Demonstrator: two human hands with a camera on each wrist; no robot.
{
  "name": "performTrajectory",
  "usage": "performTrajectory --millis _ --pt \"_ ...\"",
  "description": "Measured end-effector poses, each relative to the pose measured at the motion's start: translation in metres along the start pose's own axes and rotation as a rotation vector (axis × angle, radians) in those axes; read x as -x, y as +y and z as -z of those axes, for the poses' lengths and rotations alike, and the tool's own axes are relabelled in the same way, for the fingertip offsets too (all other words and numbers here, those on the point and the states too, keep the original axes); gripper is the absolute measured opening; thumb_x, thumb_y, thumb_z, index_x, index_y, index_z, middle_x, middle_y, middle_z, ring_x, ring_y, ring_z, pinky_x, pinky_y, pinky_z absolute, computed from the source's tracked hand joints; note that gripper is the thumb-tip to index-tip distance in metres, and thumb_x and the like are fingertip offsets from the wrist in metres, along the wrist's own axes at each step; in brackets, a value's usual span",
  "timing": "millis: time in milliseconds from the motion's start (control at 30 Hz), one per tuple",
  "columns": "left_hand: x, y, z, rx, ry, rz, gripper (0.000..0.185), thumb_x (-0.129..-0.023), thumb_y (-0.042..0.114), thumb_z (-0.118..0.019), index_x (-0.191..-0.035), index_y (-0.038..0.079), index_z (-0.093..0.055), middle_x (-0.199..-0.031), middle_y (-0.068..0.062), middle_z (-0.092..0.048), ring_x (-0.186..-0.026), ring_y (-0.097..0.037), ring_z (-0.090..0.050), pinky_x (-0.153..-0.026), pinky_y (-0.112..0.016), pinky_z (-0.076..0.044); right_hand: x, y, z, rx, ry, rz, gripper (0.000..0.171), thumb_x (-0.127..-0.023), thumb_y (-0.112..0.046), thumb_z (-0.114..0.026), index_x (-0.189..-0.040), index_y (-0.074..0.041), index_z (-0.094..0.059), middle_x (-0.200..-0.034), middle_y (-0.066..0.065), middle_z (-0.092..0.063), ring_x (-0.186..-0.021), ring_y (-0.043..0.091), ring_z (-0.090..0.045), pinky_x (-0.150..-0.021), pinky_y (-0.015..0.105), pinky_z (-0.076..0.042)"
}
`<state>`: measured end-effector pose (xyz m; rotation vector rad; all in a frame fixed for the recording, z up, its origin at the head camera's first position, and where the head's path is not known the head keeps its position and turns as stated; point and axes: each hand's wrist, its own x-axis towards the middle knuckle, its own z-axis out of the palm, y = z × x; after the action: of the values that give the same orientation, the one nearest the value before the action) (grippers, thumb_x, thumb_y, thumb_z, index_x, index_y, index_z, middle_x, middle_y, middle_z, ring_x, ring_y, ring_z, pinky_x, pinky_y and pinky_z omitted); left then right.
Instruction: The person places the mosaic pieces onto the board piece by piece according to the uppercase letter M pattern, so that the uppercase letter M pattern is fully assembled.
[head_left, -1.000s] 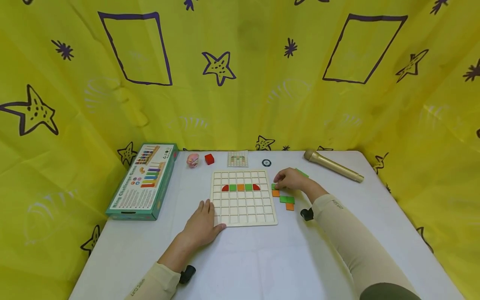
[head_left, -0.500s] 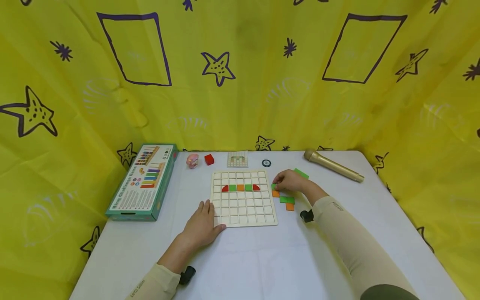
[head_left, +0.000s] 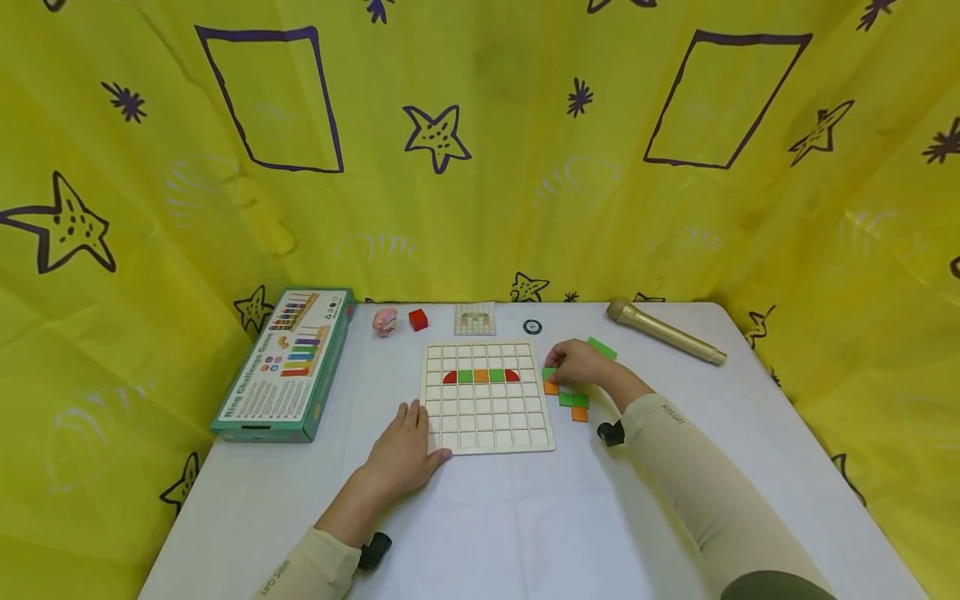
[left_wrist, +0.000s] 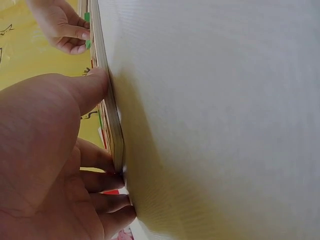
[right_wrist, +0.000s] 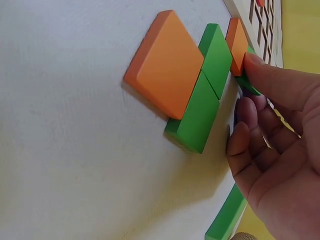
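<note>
My left hand (head_left: 401, 450) rests at the near left corner of a pale wooden grid board (head_left: 487, 419). Its thumb touches the front edge and its fingertips lie along the left edge. A row of red, green and orange pieces (head_left: 482, 376) is set in the board. Right of it, my right hand (head_left: 581, 364) pinches a green square tile (right_wrist: 248, 85) between thumb and fingers, tilted in the right wrist view. Against that tile lies an orange tile (right_wrist: 237, 46). Two joined green tiles (right_wrist: 206, 92) and another orange tile (right_wrist: 167, 65) lie nearer, on the white table.
Behind the right hand lies a longer green piece (head_left: 603, 348). Along the back are a pattern card (head_left: 475, 318), a red cube (head_left: 418, 319), a pink figure (head_left: 385, 322), a round dark disc (head_left: 532, 327) and a gold microphone (head_left: 667, 332). A game box (head_left: 285, 367) stands at left.
My right hand has shifted slightly toward me at the green tile, uncovering more of the long green piece behind it. The left hand and the board have stayed put.
</note>
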<state>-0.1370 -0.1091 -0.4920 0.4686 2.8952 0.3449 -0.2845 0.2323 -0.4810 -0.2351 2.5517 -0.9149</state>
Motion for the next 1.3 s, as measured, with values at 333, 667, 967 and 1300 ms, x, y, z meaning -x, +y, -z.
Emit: performTrajectory --millis 333,667,967,1300 --pt "-0.001 -0.001 -0.002 0.006 0.001 0.010 0.089 -0.095 0.049 -0.065 -0.147 -0.016 -0.035 -0.156 -0.032 -0.031 -0.146 -0.047 -0.026 -0.116 -0.050 -0.030 0.003 0.002 0.006 -0.026 0.018 0.031 0.015 -0.089 -0.013 -0.077 -0.101 -0.006 -0.071 -0.092 0.005 -0.066 -0.084 0.021 -0.055 -0.076 0.031 -0.046" --pt "-0.001 -0.002 -0.002 -0.003 0.007 0.003 0.088 -0.095 0.049 -0.065 -0.147 -0.017 -0.036 -0.155 -0.032 -0.031 -0.145 -0.048 -0.026 -0.116 -0.050 -0.029 0.001 -0.007 0.007 -0.156 0.007 0.071 0.017 -0.093 -0.011 -0.071 -0.108 -0.002 -0.070 -0.099 0.007 -0.068 -0.087 0.020 -0.057 -0.079 0.031 -0.049" --pt "-0.001 -0.001 -0.002 0.003 0.005 0.002 0.088 -0.095 0.048 -0.065 -0.146 -0.017 -0.036 -0.155 -0.033 -0.031 -0.145 -0.048 -0.026 -0.116 -0.050 -0.029 0.000 -0.031 -0.003 -0.221 -0.018 0.112 0.021 -0.095 -0.011 -0.070 -0.112 0.001 -0.070 -0.106 0.010 -0.068 -0.090 0.020 -0.060 -0.085 0.036 -0.053" --pt "-0.002 -0.003 -0.005 -0.004 0.008 0.005 0.088 -0.095 0.049 -0.065 -0.147 -0.016 -0.036 -0.156 -0.032 -0.031 -0.146 -0.048 -0.026 -0.116 -0.050 -0.029 -0.008 -0.053 -0.020 -0.205 -0.036 0.134 0.017 -0.094 -0.011 -0.072 -0.109 -0.003 -0.073 -0.103 0.007 -0.069 -0.088 0.019 -0.062 -0.081 0.032 -0.054"
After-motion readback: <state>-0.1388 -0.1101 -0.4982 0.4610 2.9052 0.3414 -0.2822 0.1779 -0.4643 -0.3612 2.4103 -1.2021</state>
